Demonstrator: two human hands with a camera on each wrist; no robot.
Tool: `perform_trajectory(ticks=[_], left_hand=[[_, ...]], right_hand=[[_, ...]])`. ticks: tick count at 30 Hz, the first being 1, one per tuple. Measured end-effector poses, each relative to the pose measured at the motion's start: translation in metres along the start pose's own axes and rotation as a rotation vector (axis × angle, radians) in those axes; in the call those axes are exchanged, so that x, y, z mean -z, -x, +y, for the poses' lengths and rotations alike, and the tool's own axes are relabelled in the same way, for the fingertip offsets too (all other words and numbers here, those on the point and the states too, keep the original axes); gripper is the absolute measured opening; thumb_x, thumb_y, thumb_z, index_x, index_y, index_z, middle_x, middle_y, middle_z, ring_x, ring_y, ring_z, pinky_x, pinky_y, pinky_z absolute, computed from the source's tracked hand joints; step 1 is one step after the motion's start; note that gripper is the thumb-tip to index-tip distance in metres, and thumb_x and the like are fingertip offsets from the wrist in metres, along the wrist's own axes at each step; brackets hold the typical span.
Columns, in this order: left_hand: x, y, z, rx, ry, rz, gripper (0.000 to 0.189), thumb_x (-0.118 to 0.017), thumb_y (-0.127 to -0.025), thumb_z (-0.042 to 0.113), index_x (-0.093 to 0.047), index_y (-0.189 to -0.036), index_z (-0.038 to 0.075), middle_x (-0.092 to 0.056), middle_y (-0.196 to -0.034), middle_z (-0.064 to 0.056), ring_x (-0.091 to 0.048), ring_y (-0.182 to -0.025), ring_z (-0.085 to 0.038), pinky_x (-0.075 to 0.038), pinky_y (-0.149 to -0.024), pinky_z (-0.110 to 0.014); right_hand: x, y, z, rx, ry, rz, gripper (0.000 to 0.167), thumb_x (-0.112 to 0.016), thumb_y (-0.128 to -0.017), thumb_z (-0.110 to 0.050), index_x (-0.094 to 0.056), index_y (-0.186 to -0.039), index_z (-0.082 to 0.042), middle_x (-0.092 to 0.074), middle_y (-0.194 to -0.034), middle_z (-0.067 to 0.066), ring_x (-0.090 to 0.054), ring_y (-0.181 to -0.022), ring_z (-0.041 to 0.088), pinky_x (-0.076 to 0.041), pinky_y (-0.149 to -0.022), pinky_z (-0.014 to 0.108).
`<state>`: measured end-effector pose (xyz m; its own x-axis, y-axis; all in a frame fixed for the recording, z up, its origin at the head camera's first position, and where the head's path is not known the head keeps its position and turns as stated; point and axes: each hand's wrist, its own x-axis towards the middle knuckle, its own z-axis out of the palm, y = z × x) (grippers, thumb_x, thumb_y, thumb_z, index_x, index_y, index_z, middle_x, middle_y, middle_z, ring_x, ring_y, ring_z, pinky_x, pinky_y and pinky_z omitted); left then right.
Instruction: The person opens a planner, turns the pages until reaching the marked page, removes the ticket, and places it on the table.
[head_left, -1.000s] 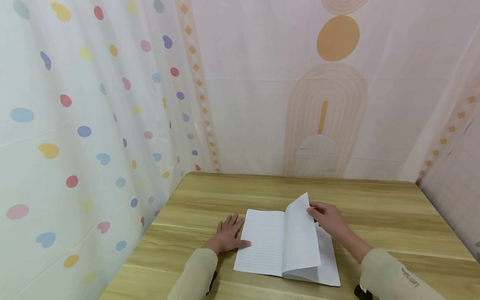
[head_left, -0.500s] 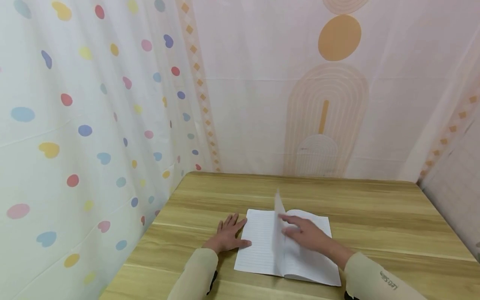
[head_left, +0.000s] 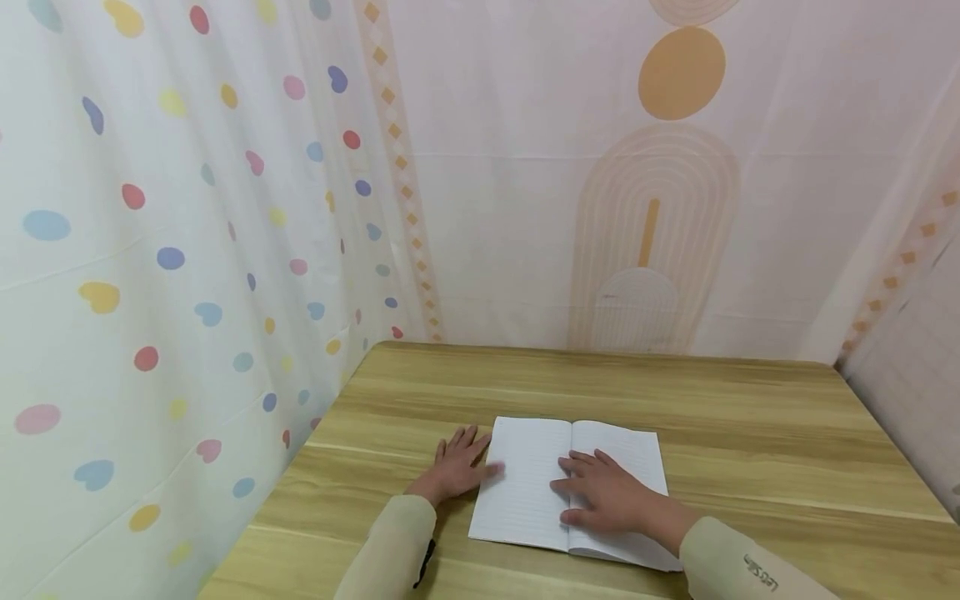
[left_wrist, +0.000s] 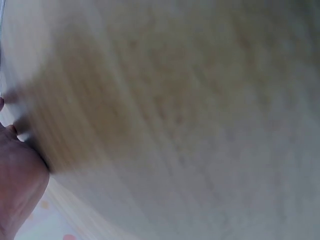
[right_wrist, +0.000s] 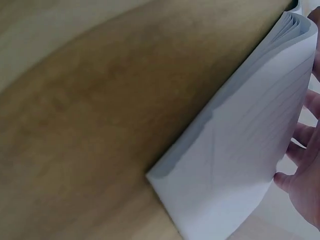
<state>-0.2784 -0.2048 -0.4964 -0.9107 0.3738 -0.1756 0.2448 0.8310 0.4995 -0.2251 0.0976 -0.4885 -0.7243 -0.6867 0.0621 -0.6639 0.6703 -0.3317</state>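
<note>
An open notebook (head_left: 521, 508) with lined white pages lies flat on the wooden table in the head view. My left hand (head_left: 456, 467) rests at its left edge, fingers spread on the table and the thumb over the left page. Across the centre fold, my right hand (head_left: 611, 496) lies with fingers spread, its fingertips reaching onto the left page. The right wrist view shows the right page (right_wrist: 250, 120) bulging up near the fold, with the fingers (right_wrist: 302, 132) of that hand along it. In the left wrist view only part of the left hand (left_wrist: 20, 185) appears, at the left edge.
The wood-grain table (head_left: 420, 392) extends around the notebook. A curtain with coloured dots (head_left: 225, 250) hangs along the left side, and a pale patterned curtain (head_left: 510, 233) hangs behind the table's far edge.
The right hand has carried a lifted page from right to left across the fold. That page now lies flat on the left side, and the left thumb has risen slightly.
</note>
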Motion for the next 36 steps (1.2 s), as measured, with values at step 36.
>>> perform_trajectory(ticks=[36], left_hand=[[0.0,0.003,-0.003,-0.014,-0.07,-0.037,0.088,-0.066,-0.09,0.054,-0.029,-0.157,0.011,-0.01,-0.163,-0.021,-0.003,-0.15,-0.04,0.002,-0.116,-0.061]], right_hand=[[0.009,0.047,0.075,-0.427,0.031,0.177,0.069,-0.062,-0.094,-0.05,-0.053,-0.141,0.0,-0.037,-0.142,0.04,-0.035,-0.132,0.057,-0.029,-0.099,0.073]])
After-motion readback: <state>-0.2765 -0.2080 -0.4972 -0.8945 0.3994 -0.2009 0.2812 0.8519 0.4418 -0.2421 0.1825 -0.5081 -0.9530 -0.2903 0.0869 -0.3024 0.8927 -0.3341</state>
